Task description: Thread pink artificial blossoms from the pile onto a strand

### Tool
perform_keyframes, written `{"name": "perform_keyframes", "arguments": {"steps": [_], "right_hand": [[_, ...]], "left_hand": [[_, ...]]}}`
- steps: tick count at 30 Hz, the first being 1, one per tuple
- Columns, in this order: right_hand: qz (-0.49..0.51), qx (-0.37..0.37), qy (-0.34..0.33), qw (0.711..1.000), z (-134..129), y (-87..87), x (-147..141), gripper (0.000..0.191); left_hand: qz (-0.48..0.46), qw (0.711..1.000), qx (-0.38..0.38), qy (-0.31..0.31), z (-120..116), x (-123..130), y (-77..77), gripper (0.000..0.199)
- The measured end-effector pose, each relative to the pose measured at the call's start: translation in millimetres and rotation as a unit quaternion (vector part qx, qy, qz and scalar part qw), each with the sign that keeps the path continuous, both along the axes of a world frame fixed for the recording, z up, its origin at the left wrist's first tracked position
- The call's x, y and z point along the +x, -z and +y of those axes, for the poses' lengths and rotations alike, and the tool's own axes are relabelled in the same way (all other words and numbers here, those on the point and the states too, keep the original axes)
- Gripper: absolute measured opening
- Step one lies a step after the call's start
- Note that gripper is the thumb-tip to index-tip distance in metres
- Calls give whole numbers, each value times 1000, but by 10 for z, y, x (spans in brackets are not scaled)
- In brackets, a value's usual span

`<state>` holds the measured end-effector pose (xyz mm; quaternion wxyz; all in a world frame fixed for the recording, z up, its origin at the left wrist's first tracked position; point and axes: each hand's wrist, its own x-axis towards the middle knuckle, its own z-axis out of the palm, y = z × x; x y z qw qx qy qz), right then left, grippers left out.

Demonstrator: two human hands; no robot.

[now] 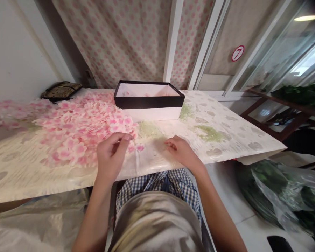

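Note:
A broad heap of pink and white artificial flower petals point(81, 122) spreads over the left part of the table. My left hand point(111, 154) is at the heap's right edge, thumb and fingers closed together; whatever is between the tips cannot be made out. Across a short gap, my right hand point(182, 150) hovers low over the tabletop with curled, pinched fingers, their contents hidden. A few loose pink petals point(139, 148) lie between the hands. Behind them stands an open box point(149, 103), white with a black rim, with some pinkish pieces inside.
Small pale green pieces point(210, 133) are scattered on the patterned tablecloth point(241, 140), with more green bits point(149, 129) before the box. A dark patterned pouch-like object point(61, 90) sits at the back left. Green foliage in clear plastic point(280, 189) is on the floor at right.

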<state>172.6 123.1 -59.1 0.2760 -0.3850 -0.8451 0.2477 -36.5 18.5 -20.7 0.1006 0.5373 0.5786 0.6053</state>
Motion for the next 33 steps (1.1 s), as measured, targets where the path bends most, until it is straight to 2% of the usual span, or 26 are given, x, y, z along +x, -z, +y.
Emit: {"name": "perform_keyframes", "arguments": {"steps": [2, 5, 6, 8, 14, 22, 28, 33], "right_hand": [[17, 11, 8, 1000, 5, 54, -11, 15], [48, 23, 25, 998, 14, 126, -6, 11], [59, 24, 33, 997, 15, 144, 1, 10], [77, 23, 50, 996, 15, 168, 18, 10], [91, 11, 58, 994, 10, 153, 32, 9], [66, 11, 31, 997, -5, 141, -26, 10], [92, 28, 67, 993, -7, 155, -18, 9], [150, 6, 82, 985, 16, 189, 24, 7]], "left_hand": [[85, 994, -65, 15, 49, 6, 39, 15], [261, 947, -186, -6, 129, 53, 134, 21], [295, 932, -209, -19, 153, 70, 170, 25], [308, 924, -222, -36, 192, 90, 236, 29], [242, 950, -196, -17, 265, 48, 322, 28], [88, 990, -103, -36, 262, 75, 313, 16], [10, 998, -57, -17, 225, 131, 231, 14], [-23, 996, -89, 9, 208, 158, 224, 27]]}}
